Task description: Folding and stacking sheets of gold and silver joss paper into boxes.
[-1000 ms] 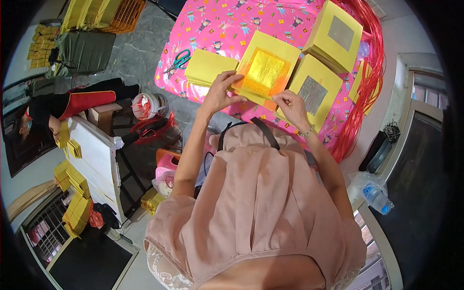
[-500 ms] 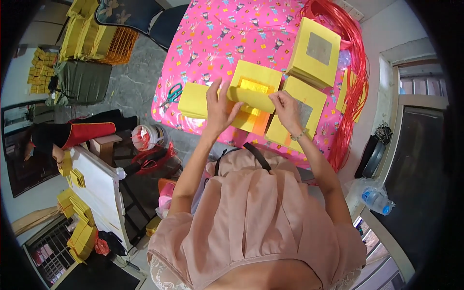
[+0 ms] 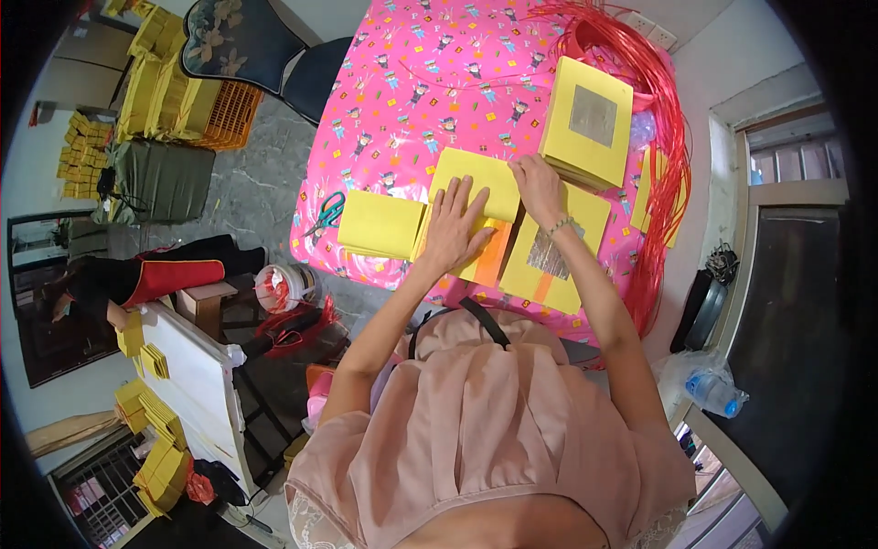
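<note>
My left hand [image 3: 455, 222] lies flat with fingers spread on a folded sheet of yellow paper [image 3: 468, 170], pressing it against the pink tablecloth. An orange strip [image 3: 495, 249] shows below the folded flap. At the sheet's right edge, my right hand [image 3: 541, 190] is closed, its fingertips bunched on the paper's upper corner. Under my right wrist lies a stack of yellow sheets [image 3: 590, 212] with a silver foil patch [image 3: 547, 253]. Beside my left hand rests a pile of folded yellow papers [image 3: 377, 224].
Teal-handled scissors [image 3: 328, 216] lie at the table's left edge. A taller yellow paper stack [image 3: 560, 146] stands at the right, near red plastic strands [image 3: 672, 183]. A person in a red apron [image 3: 178, 274] bends over a white table [image 3: 197, 366] at the left.
The lifted flap of yellow paper has been folded down, covering the gold area. My left hand has flattened onto it, and my right hand has moved to its upper right corner.
</note>
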### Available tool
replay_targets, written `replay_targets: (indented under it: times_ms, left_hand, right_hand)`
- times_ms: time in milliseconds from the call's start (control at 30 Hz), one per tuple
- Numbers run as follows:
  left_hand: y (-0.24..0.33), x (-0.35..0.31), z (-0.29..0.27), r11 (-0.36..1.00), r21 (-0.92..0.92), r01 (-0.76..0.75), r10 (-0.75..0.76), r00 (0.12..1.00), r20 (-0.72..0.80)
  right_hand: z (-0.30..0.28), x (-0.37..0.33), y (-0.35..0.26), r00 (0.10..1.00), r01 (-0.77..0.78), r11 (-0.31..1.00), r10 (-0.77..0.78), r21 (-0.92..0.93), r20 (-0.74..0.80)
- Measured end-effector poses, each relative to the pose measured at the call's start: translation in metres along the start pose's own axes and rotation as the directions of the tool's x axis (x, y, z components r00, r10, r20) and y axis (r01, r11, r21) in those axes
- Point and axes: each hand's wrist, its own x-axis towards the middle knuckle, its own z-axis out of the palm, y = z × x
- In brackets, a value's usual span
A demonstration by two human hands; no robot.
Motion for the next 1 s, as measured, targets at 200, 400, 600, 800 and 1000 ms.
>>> replay_targets:
  times_ms: [200, 400, 600, 800, 1000]
  left_hand:
    - [-0.003, -0.001, 0.004, 1.000, -0.011, 0.016, -0.016, 0.998, 0.058]
    - [-0.002, 0.004, 0.003, 1.000, 0.003, 0.001, -0.001, 0.999, 0.052]
    - [-0.003, 0.005, 0.007, 1.000, -0.011, 0.022, -0.021, 0.998, 0.064]
    - [-0.001, 0.003, 0.009, 1.000, 0.008, 0.024, -0.024, 0.997, 0.069]
    - [-0.001, 0.001, 0.012, 0.999, 0.035, 0.014, -0.016, 0.997, 0.080]
  right_hand:
    - [0.002, 0.008, -0.018, 0.994, 0.112, 0.951, -0.107, -0.287, 0.032]
    - [0.025, 0.024, -0.022, 0.978, 0.196, 0.970, -0.182, -0.142, 0.105]
    - [0.032, 0.025, -0.020, 0.967, 0.107, 0.994, -0.103, -0.003, 0.235]
    - [0.034, 0.023, -0.019, 0.968, 0.138, 0.990, -0.133, -0.005, 0.215]
    - [0.034, 0.019, -0.020, 0.969, 0.145, 0.989, -0.144, 0.011, 0.198]
